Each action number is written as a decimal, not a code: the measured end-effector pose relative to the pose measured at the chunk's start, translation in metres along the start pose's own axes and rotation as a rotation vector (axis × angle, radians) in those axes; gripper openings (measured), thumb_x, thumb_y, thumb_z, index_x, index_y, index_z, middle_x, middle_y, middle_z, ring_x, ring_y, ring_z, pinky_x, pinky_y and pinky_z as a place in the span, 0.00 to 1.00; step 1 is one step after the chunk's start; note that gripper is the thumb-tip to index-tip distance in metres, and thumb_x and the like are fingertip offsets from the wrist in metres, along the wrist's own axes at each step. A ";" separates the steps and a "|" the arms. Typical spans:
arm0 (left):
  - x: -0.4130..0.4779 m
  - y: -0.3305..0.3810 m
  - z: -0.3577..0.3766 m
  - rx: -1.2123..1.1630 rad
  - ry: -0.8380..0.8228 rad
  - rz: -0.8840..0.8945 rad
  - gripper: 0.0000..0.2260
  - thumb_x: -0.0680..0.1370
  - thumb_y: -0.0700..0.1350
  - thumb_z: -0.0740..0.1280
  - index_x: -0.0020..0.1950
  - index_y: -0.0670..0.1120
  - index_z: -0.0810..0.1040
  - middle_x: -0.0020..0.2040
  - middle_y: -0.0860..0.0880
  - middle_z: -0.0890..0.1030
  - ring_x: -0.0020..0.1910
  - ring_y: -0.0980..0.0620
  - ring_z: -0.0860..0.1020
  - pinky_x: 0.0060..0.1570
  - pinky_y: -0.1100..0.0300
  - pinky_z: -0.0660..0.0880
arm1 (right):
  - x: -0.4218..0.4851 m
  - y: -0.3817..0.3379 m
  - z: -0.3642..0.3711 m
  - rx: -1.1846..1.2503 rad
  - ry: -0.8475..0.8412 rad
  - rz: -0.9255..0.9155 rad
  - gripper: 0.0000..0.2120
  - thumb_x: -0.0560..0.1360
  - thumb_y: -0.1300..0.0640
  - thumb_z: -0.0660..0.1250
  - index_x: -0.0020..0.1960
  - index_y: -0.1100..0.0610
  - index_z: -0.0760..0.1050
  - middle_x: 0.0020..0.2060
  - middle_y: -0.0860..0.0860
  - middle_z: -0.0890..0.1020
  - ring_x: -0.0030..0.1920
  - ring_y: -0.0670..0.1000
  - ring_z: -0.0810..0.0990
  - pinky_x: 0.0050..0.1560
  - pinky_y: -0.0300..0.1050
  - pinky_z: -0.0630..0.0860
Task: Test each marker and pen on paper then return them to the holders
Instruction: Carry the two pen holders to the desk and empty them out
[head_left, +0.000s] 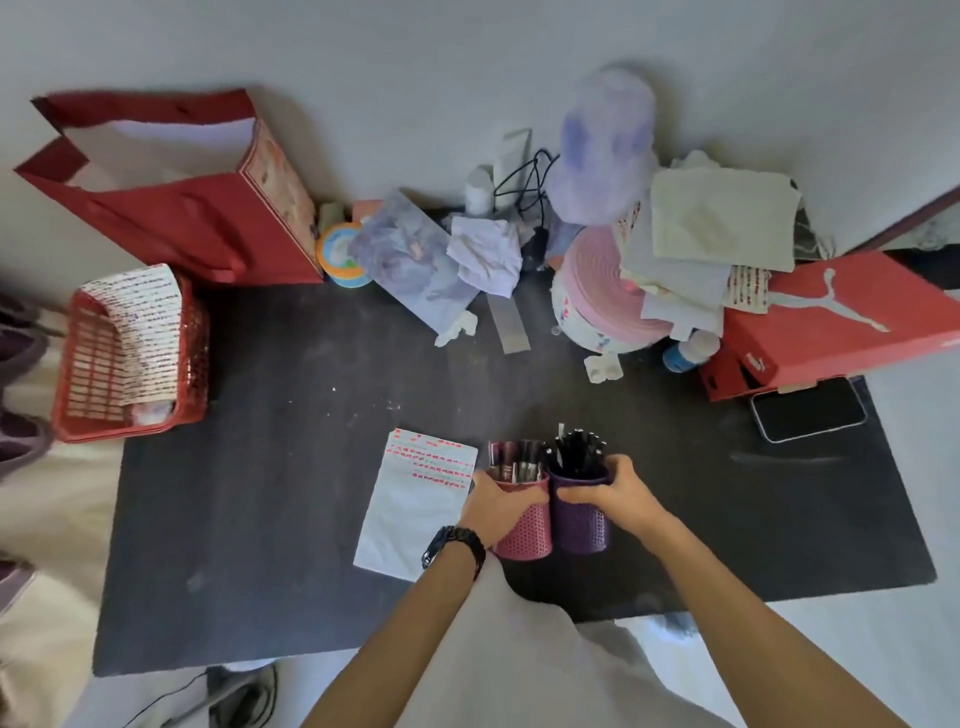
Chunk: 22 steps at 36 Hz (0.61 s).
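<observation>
Just right of the paper (415, 499), 2 holders touch: left hand (498, 506) grips the pink holder (522, 535), right hand (615, 496) the purple holder (582, 527). Probably light, stiff mesh; hold mid-wall, because the pens (576, 454) stand loose.

Two holders stand side by side, touching, near the front of the surface (291, 467), the left holder (522, 525) gripped by the left hand (501, 506) and the right holder (581, 519) by the right hand (618, 493). Pens stand in both. A sheet of paper (410, 509) lies just left of them. A basket (130, 353) sits at the left edge, a bag (176, 192) behind it, a shoebox (831, 322) far right with a phone (808, 409) before it.
</observation>
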<state>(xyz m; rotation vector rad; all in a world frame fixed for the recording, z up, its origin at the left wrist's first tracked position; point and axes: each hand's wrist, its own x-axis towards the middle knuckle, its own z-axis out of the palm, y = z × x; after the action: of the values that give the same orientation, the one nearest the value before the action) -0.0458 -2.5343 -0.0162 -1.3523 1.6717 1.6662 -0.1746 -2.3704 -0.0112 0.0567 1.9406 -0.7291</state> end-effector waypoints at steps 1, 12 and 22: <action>0.003 0.001 0.001 -0.022 -0.001 -0.001 0.34 0.67 0.56 0.80 0.64 0.44 0.68 0.58 0.47 0.81 0.56 0.47 0.80 0.61 0.46 0.77 | 0.002 -0.002 0.000 0.011 -0.001 0.011 0.49 0.52 0.38 0.82 0.64 0.48 0.60 0.61 0.50 0.76 0.60 0.54 0.79 0.62 0.57 0.79; 0.012 0.006 -0.004 -0.122 -0.016 -0.072 0.40 0.66 0.67 0.73 0.70 0.46 0.70 0.57 0.46 0.80 0.53 0.46 0.81 0.56 0.48 0.80 | 0.016 -0.028 0.004 -0.031 -0.061 0.094 0.52 0.61 0.30 0.75 0.76 0.53 0.61 0.56 0.50 0.77 0.53 0.54 0.81 0.50 0.51 0.83; 0.017 -0.002 -0.011 -0.090 -0.178 -0.074 0.48 0.60 0.64 0.76 0.74 0.52 0.60 0.59 0.46 0.78 0.53 0.45 0.82 0.55 0.47 0.81 | 0.011 -0.017 0.002 -0.036 -0.138 0.130 0.59 0.55 0.30 0.74 0.79 0.52 0.57 0.55 0.51 0.79 0.52 0.54 0.82 0.47 0.48 0.83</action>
<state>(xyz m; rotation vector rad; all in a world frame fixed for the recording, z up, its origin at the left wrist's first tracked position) -0.0474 -2.5493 -0.0292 -1.2494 1.4460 1.7808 -0.1840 -2.3881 -0.0129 0.1067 1.7997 -0.5968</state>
